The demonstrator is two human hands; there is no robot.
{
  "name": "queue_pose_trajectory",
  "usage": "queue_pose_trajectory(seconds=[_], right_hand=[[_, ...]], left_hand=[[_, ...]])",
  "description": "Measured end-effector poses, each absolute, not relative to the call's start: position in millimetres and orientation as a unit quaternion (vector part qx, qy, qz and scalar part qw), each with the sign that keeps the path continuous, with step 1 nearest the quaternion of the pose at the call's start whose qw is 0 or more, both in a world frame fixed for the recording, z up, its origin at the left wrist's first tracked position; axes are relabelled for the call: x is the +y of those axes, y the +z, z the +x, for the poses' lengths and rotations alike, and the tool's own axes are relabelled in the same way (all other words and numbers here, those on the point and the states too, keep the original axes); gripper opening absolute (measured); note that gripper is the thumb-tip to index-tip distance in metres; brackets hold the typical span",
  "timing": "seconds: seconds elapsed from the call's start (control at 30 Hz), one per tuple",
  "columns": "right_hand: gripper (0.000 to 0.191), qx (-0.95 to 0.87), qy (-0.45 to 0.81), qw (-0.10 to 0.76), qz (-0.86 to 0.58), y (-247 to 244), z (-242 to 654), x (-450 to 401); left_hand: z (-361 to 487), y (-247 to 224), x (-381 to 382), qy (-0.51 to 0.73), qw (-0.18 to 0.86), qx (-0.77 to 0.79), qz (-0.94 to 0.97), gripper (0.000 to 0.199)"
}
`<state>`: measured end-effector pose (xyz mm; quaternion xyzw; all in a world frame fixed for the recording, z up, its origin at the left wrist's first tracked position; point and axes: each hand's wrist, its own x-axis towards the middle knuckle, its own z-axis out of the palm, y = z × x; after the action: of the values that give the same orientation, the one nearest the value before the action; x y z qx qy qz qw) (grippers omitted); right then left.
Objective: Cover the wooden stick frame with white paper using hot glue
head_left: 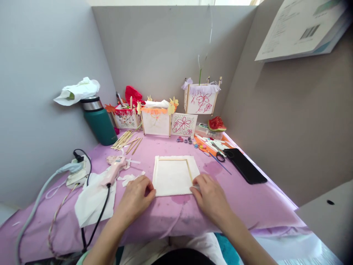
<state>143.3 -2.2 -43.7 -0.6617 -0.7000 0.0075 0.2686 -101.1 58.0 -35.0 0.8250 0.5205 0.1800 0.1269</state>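
A white square sheet [172, 178] of paper or cloth lies flat on the table in front of me. Thin wooden sticks show along its top and right sides, and its left edge looks folded over. My left hand [138, 195] is closed at the sheet's near left corner, thumb and fingers pinching the edge. On the opposite side, my right hand [211, 195] grips the near right edge with bent fingers. White scraps [128, 179] lie just beyond my left hand. A pink hot glue gun [114, 171] rests on a tissue [95, 202] to the left.
Wooden sticks [125, 141] lie near a green bottle [99, 125]. Decorated paper lanterns [156, 123] and a flower-drawn panel [184, 125] stand behind. Scissors [220, 156], markers [212, 145] and a black phone [245, 165] sit right. Cables run from a power strip [78, 173] at left.
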Motion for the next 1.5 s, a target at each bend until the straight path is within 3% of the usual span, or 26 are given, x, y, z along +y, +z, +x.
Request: queue_pose_trajectory(seconds=[0.1,0.17,0.33,0.43,0.53,0.67,0.87,1.1,1.17,1.33,1.5], right_hand=[[0.007,-0.729,-0.093,0.348,-0.582,-44,130,-10],[0.012,-0.767,-0.091,0.368,-0.518,-48,118,-14],[0.02,-0.794,-0.044,0.325,-0.512,-63,98,-12],[0.021,-0.793,-0.039,0.312,-0.521,-68,97,-10],[0.019,-0.787,-0.046,0.315,-0.529,-68,98,-10],[0.02,-0.778,-0.032,0.317,-0.541,-68,100,-12],[0.025,-0.758,0.029,0.365,-0.539,-65,104,-17],[0.023,-0.621,0.238,0.514,-0.542,-56,136,-14],[0.023,-0.59,0.244,0.534,-0.554,-53,149,-13],[0.023,-0.642,0.072,0.435,-0.628,-59,161,-15],[0.019,-0.656,0.001,0.348,-0.669,-71,153,-10]], left_hand=[[-101,-38,58,0.185,0.125,0.52,0.824,0.011],[-101,-39,59,0.187,0.125,0.52,0.824,0.011],[-105,-38,57,0.197,0.116,0.511,0.829,0.01],[-98,-39,44,0.287,0.013,0.503,0.815,0.007],[-81,-50,25,0.363,-0.048,0.436,0.822,0.017],[-61,-75,8,0.334,-0.064,0.38,0.86,0.027],[-59,-82,4,0.26,-0.081,0.38,0.884,0.039],[-55,-72,-2,0.225,-0.066,0.415,0.879,0.046],[-53,-72,-2,0.225,-0.063,0.416,0.879,0.047],[-54,-74,0,0.233,-0.074,0.41,0.879,0.045],[-53,-76,-1,0.236,-0.087,0.41,0.877,0.044]])
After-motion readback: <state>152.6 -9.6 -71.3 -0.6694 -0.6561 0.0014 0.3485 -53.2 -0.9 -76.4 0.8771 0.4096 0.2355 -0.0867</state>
